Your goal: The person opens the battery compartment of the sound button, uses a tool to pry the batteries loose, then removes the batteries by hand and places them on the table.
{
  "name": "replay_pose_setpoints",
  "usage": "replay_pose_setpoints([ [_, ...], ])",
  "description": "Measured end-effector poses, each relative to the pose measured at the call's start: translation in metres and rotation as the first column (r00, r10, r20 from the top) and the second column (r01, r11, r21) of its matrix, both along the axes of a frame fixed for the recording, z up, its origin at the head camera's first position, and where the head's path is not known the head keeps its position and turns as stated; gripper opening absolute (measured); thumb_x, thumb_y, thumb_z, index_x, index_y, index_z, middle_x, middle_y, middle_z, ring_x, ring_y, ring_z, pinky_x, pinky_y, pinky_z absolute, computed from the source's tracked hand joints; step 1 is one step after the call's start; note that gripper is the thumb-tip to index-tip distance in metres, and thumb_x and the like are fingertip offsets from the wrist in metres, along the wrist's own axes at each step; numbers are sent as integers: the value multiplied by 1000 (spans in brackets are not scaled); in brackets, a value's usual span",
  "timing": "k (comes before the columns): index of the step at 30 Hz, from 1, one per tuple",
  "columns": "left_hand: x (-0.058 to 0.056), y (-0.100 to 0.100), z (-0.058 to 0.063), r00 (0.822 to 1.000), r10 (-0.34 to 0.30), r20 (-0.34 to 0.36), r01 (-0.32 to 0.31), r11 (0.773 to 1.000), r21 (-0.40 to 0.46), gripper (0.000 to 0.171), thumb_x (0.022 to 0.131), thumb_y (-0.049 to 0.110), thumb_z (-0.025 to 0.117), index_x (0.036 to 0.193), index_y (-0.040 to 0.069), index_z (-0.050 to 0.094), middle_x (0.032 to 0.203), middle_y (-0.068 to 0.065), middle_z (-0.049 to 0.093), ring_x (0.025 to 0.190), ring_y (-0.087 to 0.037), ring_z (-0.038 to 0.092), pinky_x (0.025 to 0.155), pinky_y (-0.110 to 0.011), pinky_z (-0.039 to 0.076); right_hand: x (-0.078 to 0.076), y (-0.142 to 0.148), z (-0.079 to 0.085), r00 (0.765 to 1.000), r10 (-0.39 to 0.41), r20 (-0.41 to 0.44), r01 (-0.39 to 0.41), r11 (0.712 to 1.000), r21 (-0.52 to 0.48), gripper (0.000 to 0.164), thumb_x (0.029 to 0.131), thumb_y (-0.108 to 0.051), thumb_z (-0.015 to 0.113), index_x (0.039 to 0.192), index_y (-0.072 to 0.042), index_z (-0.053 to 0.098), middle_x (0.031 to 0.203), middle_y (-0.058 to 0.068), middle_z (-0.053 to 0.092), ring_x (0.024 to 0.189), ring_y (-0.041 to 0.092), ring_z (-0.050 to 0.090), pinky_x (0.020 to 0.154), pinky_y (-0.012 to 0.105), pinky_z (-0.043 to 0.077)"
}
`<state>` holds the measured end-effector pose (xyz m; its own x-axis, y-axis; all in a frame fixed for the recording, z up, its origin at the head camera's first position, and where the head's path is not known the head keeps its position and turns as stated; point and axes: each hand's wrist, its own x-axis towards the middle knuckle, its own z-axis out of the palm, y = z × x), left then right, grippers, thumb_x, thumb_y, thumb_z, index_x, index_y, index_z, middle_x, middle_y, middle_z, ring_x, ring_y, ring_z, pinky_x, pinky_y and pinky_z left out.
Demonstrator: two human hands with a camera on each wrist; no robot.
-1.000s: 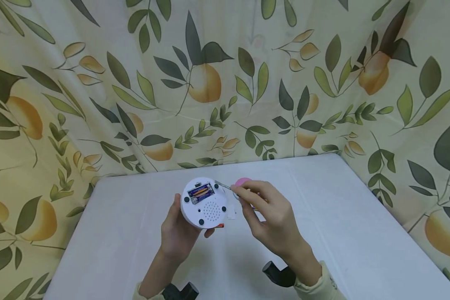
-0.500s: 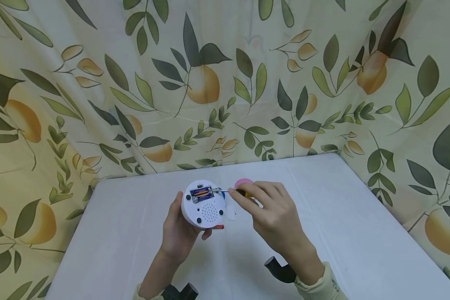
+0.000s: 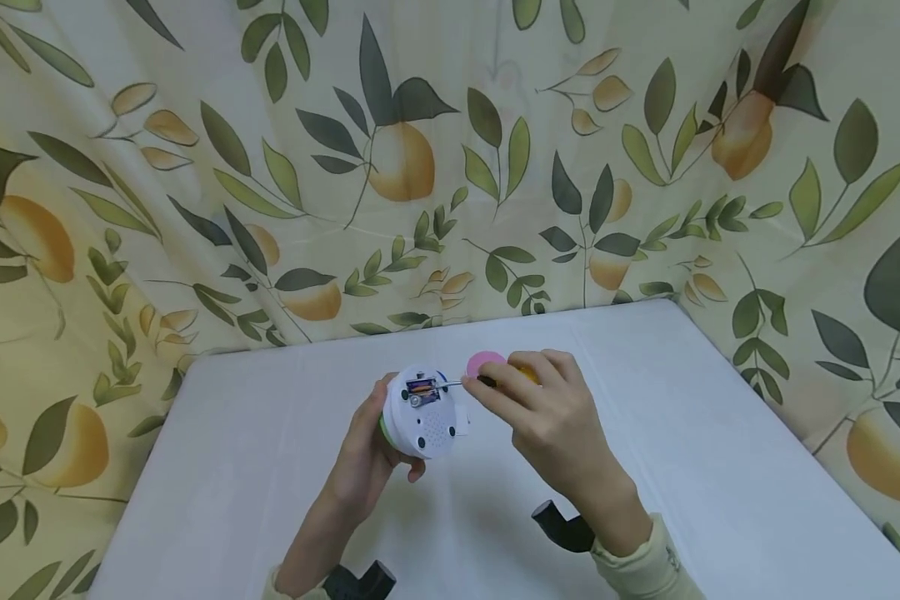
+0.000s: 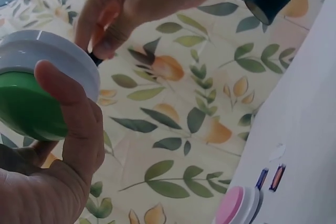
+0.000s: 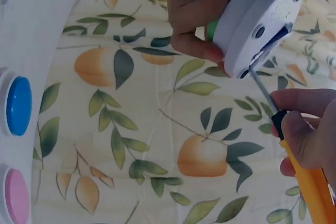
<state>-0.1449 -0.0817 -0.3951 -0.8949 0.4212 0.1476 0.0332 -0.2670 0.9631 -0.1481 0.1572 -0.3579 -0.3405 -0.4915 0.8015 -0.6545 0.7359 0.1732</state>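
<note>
My left hand [image 3: 367,454] holds a round white push-button device [image 3: 437,429] with its underside turned up toward the head view. A green dome [image 4: 26,106] forms its other side, with my fingers curled round it. In the underside, batteries [image 3: 422,387] lie in an uncovered compartment, beside speaker holes and several dark round feet. My right hand [image 3: 558,417] grips a screwdriver [image 5: 307,182] with a yellow handle and black collar. Its metal shaft [image 5: 264,91] reaches to the compartment's right end, where the tip overlaps the edge.
On the white table [image 3: 682,467] behind the hands sit a pink button device [image 3: 485,362] and a blue one [image 5: 20,105]. Two loose batteries [image 4: 277,178] lie near a small white piece [image 4: 277,151]. A fruit-patterned curtain [image 3: 285,183] hangs behind the table.
The screwdriver tip has moved from the device's upper right rim to the end of the battery compartment. My left hand has shifted slightly right and tilted the device, showing its green side.
</note>
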Motion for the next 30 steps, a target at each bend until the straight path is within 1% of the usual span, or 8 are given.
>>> replay_pose_setpoints([
  [6, 3, 2, 5, 992, -83, 90, 75, 994, 82, 60, 110, 60, 15, 147, 19, 39, 113, 4, 71, 78, -11, 66, 54, -22, 49, -12, 11, -6, 987, 157, 35, -149, 974, -169, 43, 76, 15, 79, 105, -16, 84, 100, 5, 80, 92, 27, 65, 83, 41, 48],
  [9, 3, 3, 5, 985, -131, 109, 115, 983, 143, 66, 110, 62, 14, 149, 14, 39, 111, 2, 75, 73, -10, 66, 54, -20, 48, -18, 14, -10, 974, 216, 68, -195, 954, -228, 47, 75, 21, 75, 104, -16, 84, 101, 5, 80, 94, 26, 65, 84, 38, 46],
  [12, 3, 3, 4, 974, -176, 140, 145, 967, 212, 66, 110, 62, 17, 149, 15, 41, 111, 0, 77, 76, -11, 72, 54, -19, 46, -21, 16, -14, 957, 267, 114, -227, 933, -278, 48, 76, 23, 74, 104, -15, 84, 102, 6, 79, 96, 26, 64, 87, 37, 44],
  [15, 4, 4, 3, 961, -203, 187, 145, 948, 284, 65, 109, 63, 21, 151, 18, 41, 115, -3, 78, 82, -15, 76, 53, -18, 43, -24, 17, -17, 939, 312, 146, -252, 911, -325, 46, 77, 22, 74, 104, -14, 84, 103, 6, 79, 99, 25, 63, 89, 34, 43],
  [19, 5, 4, 0, 942, -220, 252, 119, 924, 364, 63, 109, 63, 25, 153, 20, 39, 122, -4, 76, 82, -14, 75, 52, -16, 43, -27, 15, -27, 923, 344, 173, -264, 892, -367, 45, 79, 22, 73, 104, -13, 84, 104, 5, 79, 102, 23, 63, 91, 30, 43],
  [22, 4, 5, -1, 931, -254, 260, 127, 897, 423, 61, 109, 63, 27, 151, 20, 40, 121, -4, 75, 81, -13, 71, 53, -15, 42, -30, 13, -32, 909, 371, 191, -270, 872, -409, 46, 79, 23, 72, 106, -13, 83, 106, 6, 78, 103, 23, 63, 94, 27, 43],
  [24, 2, 5, -1, 925, -289, 247, 148, 872, 466, 60, 109, 62, 27, 150, 20, 43, 120, -4, 75, 81, -14, 70, 54, -14, 42, -31, 11, -34, 892, 400, 211, -273, 848, -454, 47, 80, 24, 71, 107, -12, 83, 107, 7, 77, 105, 23, 63, 96, 25, 43],
  [30, 1, 2, -4, 890, -405, 210, 211, 774, 598, 57, 110, 59, 28, 149, 22, 45, 131, -10, 69, 102, -21, 73, 57, -12, 46, -32, 2, -38, 840, 474, 265, -260, 780, -569, 39, 84, 19, 73, 107, -11, 83, 108, 5, 76, 105, 19, 62, 96, 19, 46],
])
